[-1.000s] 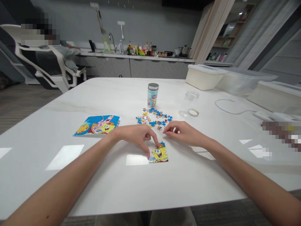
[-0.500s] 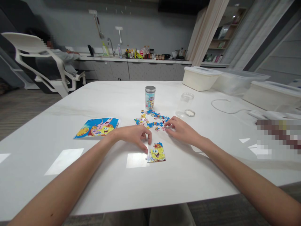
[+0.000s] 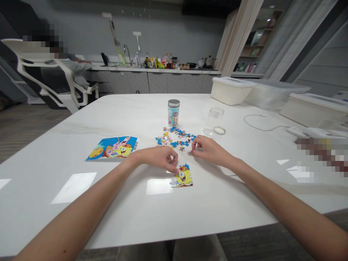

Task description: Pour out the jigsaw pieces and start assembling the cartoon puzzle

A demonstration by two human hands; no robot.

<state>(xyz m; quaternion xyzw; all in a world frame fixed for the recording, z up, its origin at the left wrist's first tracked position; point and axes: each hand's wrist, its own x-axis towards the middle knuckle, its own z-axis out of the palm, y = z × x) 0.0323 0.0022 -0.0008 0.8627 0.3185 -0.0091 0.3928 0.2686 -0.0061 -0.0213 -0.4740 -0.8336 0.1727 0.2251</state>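
Note:
A partly assembled jigsaw puzzle with a yellow cartoon face lies flat near the front of the table. My left hand rests at its upper left, the thumb touching it and the curled index finger a little apart from the thumb. My right hand pinches a small puzzle piece between thumb and fingertips, low over the table. Loose puzzle pieces are scattered just beyond both hands. Left of them lies a blue picture sheet with the cartoon characters.
A printed jar with a metal lid stands behind the pieces. A clear jar and a ring-shaped lid are to the right. Storage boxes and a white cable lie farther right. A person sits in a chair beyond the table.
My right hand has drawn a pinched piece slightly away from the loose pieces. My left hand has moved right, its thumb now on the assembled puzzle, which has shifted slightly right.

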